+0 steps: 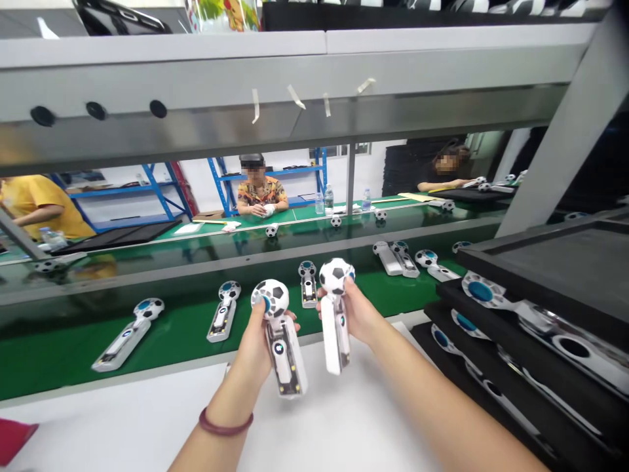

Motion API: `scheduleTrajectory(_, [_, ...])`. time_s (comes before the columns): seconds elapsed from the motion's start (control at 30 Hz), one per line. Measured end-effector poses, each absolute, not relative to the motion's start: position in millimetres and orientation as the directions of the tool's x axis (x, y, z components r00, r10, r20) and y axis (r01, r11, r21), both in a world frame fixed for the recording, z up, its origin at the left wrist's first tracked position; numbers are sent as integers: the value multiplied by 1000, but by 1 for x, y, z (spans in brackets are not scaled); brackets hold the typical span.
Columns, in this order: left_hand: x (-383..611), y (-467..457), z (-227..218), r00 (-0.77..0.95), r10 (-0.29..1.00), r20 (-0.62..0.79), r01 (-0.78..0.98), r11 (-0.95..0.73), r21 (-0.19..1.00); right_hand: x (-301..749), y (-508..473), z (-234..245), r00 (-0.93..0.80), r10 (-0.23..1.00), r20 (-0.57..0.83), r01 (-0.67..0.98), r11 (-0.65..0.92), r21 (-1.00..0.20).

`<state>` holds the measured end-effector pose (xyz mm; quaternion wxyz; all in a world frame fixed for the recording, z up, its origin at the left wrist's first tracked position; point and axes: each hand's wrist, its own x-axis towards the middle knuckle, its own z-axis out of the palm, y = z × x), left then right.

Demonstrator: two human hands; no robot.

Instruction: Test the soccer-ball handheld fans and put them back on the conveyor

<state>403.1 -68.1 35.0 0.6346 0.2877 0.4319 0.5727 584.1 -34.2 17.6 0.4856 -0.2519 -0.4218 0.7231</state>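
Note:
My left hand (258,331) grips a white handheld device with a soccer-ball head (287,357), its thumb on the blue disc in the head. My right hand (361,308) is closed around a second soccer-ball device (335,334), turned so that its smooth white side and an edge show. Both are held upright, heads up, side by side and apart, above the white worktop (314,432). Just beyond them, another such device (308,285) lies on the green conveyor belt (177,341). The fingers behind both handles are partly hidden.
More soccer-ball devices lie along the belt, including one at left (128,334). Black trays (555,288) holding several devices are stacked at right. A metal shelf beam (295,98) crosses above. Co-workers sit beyond the belt, one in a patterned shirt (263,193).

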Motion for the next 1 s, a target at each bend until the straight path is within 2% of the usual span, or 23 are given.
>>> scheduleTrajectory(0.07, [403,-78,29,-92,980,-176,-437,119,892,573,-46,19,-398,917,35,-507,-188,-841])
scheduleTrajectory(0.13, [401,-87,15,-148,983,-111,-315,60,947,564,-57,11,-296,954,37,-509,-125,-852])
scheduleTrajectory(0.23, [393,-98,-14,-195,980,40,-97,-60,993,556,-68,-12,-142,977,158,-444,79,-893])
scheduleTrajectory(0.33, [386,-108,-40,-136,983,127,-61,-136,989,557,-71,-36,-176,948,265,-388,181,-904])
scheduleTrajectory(0.37, [384,-111,-46,-90,992,91,-93,-99,991,557,-71,-44,-239,937,255,-362,158,-919])
scheduleTrajectory(0.47, [380,-116,-53,65,988,-143,-220,154,963,556,-69,-61,-451,884,122,-285,-13,-958])
scheduleTrajectory(0.53, [377,-117,-50,129,962,-240,-323,270,907,552,-71,-68,-503,864,32,-336,-162,-928])
scheduleTrajectory(0.63, [375,-116,-42,166,958,-232,-422,282,862,547,-76,-67,-523,852,-27,-464,-311,-830])
scheduleTrajectory(0.7, [374,-115,-39,180,959,-217,-416,274,867,547,-80,-63,-560,828,-27,-492,-358,-794])
scheduleTrajectory(1.0, [376,-117,-36,215,953,-216,-306,275,911,552,-80,-54,-599,801,-22,-476,-378,-794])
